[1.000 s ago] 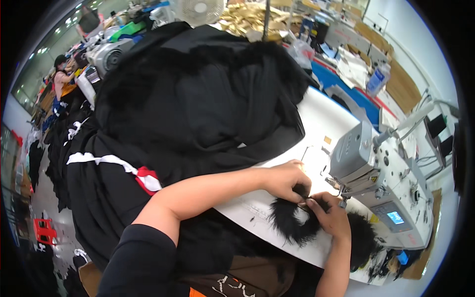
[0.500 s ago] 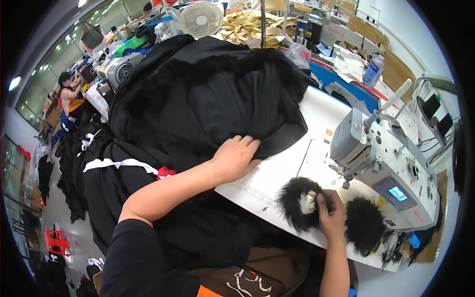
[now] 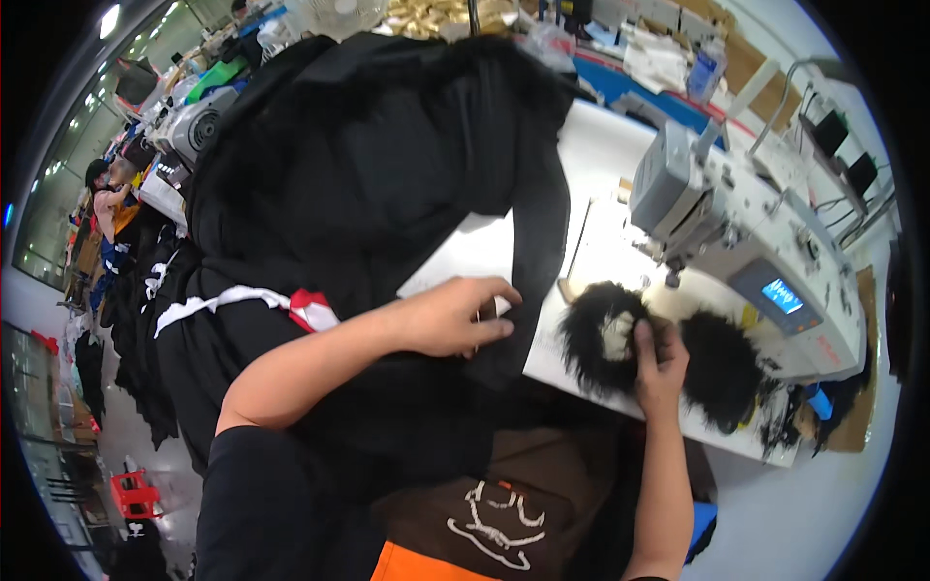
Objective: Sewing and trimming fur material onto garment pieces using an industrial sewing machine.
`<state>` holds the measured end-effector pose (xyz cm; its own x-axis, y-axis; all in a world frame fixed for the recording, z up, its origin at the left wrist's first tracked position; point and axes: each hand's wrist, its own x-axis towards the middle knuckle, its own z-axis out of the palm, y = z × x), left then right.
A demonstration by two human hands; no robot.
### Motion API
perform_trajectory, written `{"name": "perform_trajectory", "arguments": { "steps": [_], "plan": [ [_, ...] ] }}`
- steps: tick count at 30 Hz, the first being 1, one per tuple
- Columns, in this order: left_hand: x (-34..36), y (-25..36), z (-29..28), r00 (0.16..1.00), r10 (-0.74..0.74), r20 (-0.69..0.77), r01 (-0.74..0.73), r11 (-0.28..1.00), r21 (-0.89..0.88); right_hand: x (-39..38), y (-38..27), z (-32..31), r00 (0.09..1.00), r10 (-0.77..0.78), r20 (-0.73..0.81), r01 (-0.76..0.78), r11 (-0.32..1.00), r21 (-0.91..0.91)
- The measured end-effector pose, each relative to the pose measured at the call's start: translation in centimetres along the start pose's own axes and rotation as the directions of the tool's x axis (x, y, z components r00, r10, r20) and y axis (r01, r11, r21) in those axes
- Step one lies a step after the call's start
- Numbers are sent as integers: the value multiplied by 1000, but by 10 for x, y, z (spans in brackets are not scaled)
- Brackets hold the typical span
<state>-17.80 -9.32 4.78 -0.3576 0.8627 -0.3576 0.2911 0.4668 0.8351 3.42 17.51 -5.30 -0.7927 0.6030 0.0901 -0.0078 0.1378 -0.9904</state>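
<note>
A large heap of black fabric (image 3: 358, 145) covers the left and middle of the white sewing table. From its right side a long black strip (image 3: 540, 232) hangs down toward me. My left hand (image 3: 450, 315) reaches that strip's left edge, thumb and forefinger apart. Between thumb and fingers of my right hand (image 3: 662, 363) is the edge of a black fur piece (image 3: 591, 341) with a pale patch in its middle. Just right of this hand lies a second black fur piece (image 3: 722, 373). The sewing machine's (image 3: 717, 232) needle area is above and beyond the fur.
White and red trim (image 3: 232, 298) lies across the fabric at left. Black fur scraps (image 3: 775, 426) cluster at the table's right corner. Behind the table runs a blue tray (image 3: 630, 87). A person (image 3: 108, 203) works far left, and a red stool (image 3: 134, 494) stands on the floor.
My left hand has shifted the fabric's right edge, so a strip now hangs nearer me and white table shows through a gap. The right hand keeps the fur piece. The view has tilted down.
</note>
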Motion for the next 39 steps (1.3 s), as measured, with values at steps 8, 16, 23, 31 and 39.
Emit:
{"name": "perform_trajectory", "arguments": {
  "steps": [8,16,23,31,39],
  "plan": [
    [-11,-19,-17,992,20,-123,-12,998,69,-1,-12,0,1000,3,19,-3,1000,-4],
    [-50,-28,-11,831,60,-553,198,898,394,-4,-10,2,1000,-2,27,1,999,38],
    [-47,-42,13,905,19,-424,171,899,404,-4,-16,7,999,-10,43,10,1000,5],
    [-45,18,37,615,724,-313,-104,468,878,-8,-19,6,1000,13,28,-14,999,29],
    [-61,-36,94,875,365,-318,-73,749,659,-4,-18,6,998,6,66,-8,1000,30]
  ]
}}
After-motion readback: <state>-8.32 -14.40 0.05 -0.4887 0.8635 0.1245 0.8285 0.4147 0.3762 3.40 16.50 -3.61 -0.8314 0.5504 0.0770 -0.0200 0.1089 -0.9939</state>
